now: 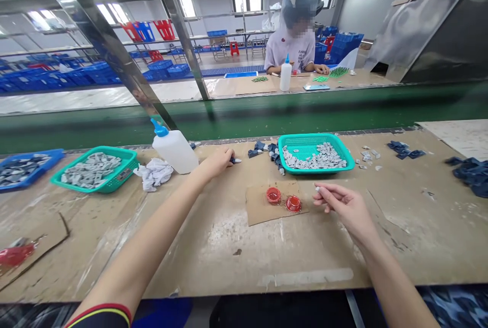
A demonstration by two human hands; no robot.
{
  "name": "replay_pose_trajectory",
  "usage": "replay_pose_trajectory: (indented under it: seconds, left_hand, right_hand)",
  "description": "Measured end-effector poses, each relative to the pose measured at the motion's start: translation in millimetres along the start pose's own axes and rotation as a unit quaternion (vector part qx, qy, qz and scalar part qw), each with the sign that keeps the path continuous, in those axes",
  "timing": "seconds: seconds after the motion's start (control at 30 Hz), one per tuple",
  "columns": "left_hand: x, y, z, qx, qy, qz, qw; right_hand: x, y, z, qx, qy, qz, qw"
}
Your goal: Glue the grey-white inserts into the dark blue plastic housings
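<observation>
My left hand point(221, 160) is reached out over the cardboard-covered table. Its fingers are closed around a small dark blue and grey plastic part point(235, 160), partly hidden by them. My right hand point(341, 205) pinches a small light grey plastic piece point(317, 189) between thumb and fingertips. To the left of that hand, a red round cup point(273, 195) and a second red cup point(293, 203) sit on a cardboard square point(256, 211). Beyond them stands a green basket point(345, 157) of grey pieces. Several dark blue parts point(273, 152) lie against its left side.
At left are a white squeeze bottle point(176, 151), a crumpled cloth point(153, 173), another green basket point(125, 168) and a blue tray point(57, 156). Dark blue parts point(473, 175) are heaped at right. A person point(292, 46) works across the green belt point(244, 117).
</observation>
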State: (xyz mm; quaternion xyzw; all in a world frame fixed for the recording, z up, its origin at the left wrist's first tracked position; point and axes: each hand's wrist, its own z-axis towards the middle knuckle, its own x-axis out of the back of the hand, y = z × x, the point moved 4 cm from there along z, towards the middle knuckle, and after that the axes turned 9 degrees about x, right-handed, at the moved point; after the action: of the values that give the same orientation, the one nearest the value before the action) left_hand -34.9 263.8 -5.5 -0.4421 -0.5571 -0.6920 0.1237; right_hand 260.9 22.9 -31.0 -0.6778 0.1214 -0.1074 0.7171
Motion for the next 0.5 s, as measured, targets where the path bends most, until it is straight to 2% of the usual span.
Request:
replay_pose_trajectory:
  seconds: [0.13, 0.3, 0.37, 0.47, 0.5]
  left_hand:
    - [-2.3, 18, -23, 0.042, 0.033, -0.156, 0.986]
    - [-22.7, 49, -77, 0.079, 0.026, -0.349, 0.933]
    - [-32.1, 58, -97, 0.109, 0.004, -0.447, 0.888]
    - [-45.5, 63, -122, 0.18, -0.013, -0.603, 0.777]
    - [-48.9, 64, -128, 0.199, -0.009, -0.629, 0.751]
  right_hand:
    - [-14, 10, -9, -0.053, 0.042, 0.023, 0.997]
    - [-35, 12, -14, -0.058, 0.034, -0.003, 0.998]
    - [-39, 11, -14, -0.057, 0.036, -0.008, 0.998]
    - [-42, 11, -13, -0.059, 0.035, -0.006, 0.998]
    - [-42, 12, -12, -0.059, 0.036, -0.006, 0.998]
